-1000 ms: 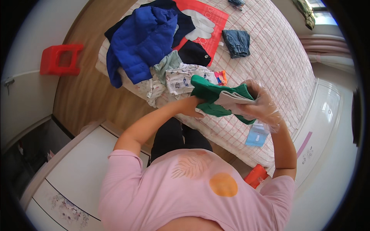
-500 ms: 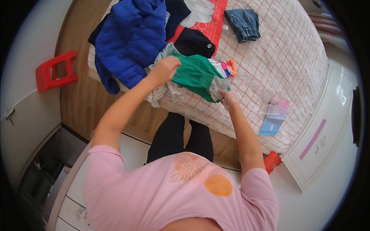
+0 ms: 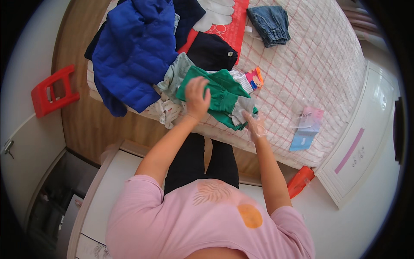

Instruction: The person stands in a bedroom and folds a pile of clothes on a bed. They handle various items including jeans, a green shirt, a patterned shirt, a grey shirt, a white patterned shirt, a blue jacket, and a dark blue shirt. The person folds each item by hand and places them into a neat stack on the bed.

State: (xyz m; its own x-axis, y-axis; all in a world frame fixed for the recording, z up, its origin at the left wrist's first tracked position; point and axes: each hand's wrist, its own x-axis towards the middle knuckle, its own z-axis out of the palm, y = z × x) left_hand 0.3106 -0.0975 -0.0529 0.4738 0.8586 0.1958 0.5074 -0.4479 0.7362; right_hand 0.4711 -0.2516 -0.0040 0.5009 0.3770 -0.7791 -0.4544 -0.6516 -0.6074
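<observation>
Bed [image 3: 310, 56] with a white, red-checked cover took up most of the view. Blue padded jacket [image 3: 133, 52] lay over its left side, partly on top of a navy garment [image 3: 188, 19]. Red sheet [image 3: 239, 26] with a white printed shape ran off the top edge. Red plastic stool [image 3: 41, 95] stood at far left, off the bed. Green garment [image 3: 222, 88] lay near the bed's front edge, between both hands, just below a black garment [image 3: 211, 52] with one button. Folded jeans [image 3: 269, 26] lay farther back, right of the red sheet. Pale grey-green garment [image 3: 177, 73] sat between jacket and green garment. Pink-and-blue packet [image 3: 307, 127] lay at right, well apart from the clothes. Left hand [image 3: 197, 98] was over the green garment's left part, fingers loosely bent, thumb apart, nothing gripped; couldn't tell if it pressed on the fabric. Right hand [image 3: 255, 124], clear plastic over it, had fingers pinched on grey cloth [image 3: 243, 108] at the green garment's right end.
</observation>
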